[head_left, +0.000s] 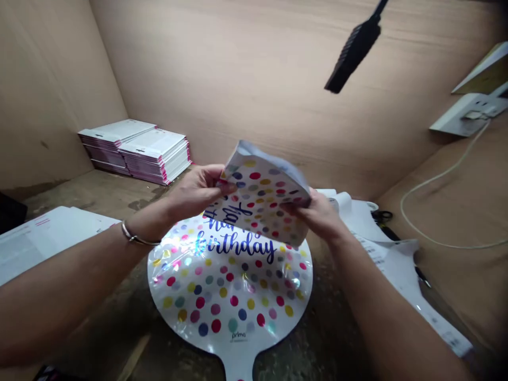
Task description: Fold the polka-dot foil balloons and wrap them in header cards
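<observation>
A: What've the hands got?

B: Both closed on a folded foil balloon [262, 198]: L hand [194, 193] pinching its left edge, R hand [317, 217] the right.

A: Where's it sit?

B: Raised just above a flat balloon [230, 301] on the counter [99, 203], w/ its stem pointing near.

A: Why hold it by the edges?

B: Prob. keeps the print showing & the bend in place. Packs [135, 148] sit far left, papers [397, 254] right, both off to the sides of the flat one.

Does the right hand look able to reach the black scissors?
Probably yes: only curled white paper lies between the right hand and the black scissors, though that hand grips a foil balloon and must let go first.
</observation>
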`<action>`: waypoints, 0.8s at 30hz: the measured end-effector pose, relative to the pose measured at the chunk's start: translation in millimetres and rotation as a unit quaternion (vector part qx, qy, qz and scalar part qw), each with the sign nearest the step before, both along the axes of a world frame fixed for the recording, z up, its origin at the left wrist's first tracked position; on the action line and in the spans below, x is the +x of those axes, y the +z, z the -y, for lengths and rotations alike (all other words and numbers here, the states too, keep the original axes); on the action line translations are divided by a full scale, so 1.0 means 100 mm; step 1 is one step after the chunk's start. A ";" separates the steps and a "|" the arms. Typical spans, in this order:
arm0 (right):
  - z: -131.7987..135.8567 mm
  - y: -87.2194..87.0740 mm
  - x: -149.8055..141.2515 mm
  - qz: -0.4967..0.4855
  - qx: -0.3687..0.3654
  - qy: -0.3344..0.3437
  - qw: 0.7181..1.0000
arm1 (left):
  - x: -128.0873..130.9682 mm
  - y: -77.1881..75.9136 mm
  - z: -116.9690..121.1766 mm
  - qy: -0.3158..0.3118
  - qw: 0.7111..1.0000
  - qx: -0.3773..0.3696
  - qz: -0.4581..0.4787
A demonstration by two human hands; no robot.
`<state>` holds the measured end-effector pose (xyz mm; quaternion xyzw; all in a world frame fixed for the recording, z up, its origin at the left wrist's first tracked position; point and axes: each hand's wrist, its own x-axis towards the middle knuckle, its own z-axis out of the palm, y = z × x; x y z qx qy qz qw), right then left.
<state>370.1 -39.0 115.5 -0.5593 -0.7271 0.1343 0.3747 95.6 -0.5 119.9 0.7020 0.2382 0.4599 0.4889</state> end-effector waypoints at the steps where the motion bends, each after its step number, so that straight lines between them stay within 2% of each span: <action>1: 0.05 0.08 0.02 0.001 0.009 0.017 1.000 | -0.01 0.05 0.06 0.008 0.997 0.076 0.001; 3: 0.29 0.06 0.02 0.046 0.078 0.025 0.996 | -0.09 0.00 0.20 0.045 0.975 0.213 -0.034; 5: 0.60 -0.16 -0.03 0.130 0.174 0.037 0.975 | -0.21 -0.23 0.37 0.066 0.940 0.317 -0.110; 6: 0.76 -0.31 -0.06 0.170 0.195 0.056 0.964 | -0.28 -0.39 0.46 0.063 0.922 0.348 -0.159; 9: 1.14 -0.77 -0.13 0.252 0.118 0.133 0.951 | -0.45 -0.90 0.72 -0.016 0.875 0.373 -0.309; 11: 1.30 -0.96 -0.16 0.262 0.052 0.145 0.953 | -0.53 -1.14 0.84 -0.051 0.864 0.350 -0.359; 12: 1.35 -1.00 -0.18 0.258 0.027 0.140 0.956 | -0.56 -1.21 0.87 -0.060 0.864 0.334 -0.371; 15: 1.42 -1.00 -0.20 0.220 -0.019 0.124 0.968 | -0.63 -1.27 0.91 -0.062 0.878 0.279 -0.383; 19: 1.42 -0.96 -0.20 0.137 -0.071 0.080 0.985 | -0.64 -1.20 0.91 -0.024 0.895 0.227 -0.383; 22: 1.38 -0.97 -0.20 0.093 -0.120 0.032 0.988 | -0.55 -1.14 0.93 0.046 0.894 0.166 -0.414; 24: 1.34 -0.98 -0.22 0.087 -0.144 -0.012 0.986 | -0.45 -1.12 0.94 0.115 0.877 0.113 -0.453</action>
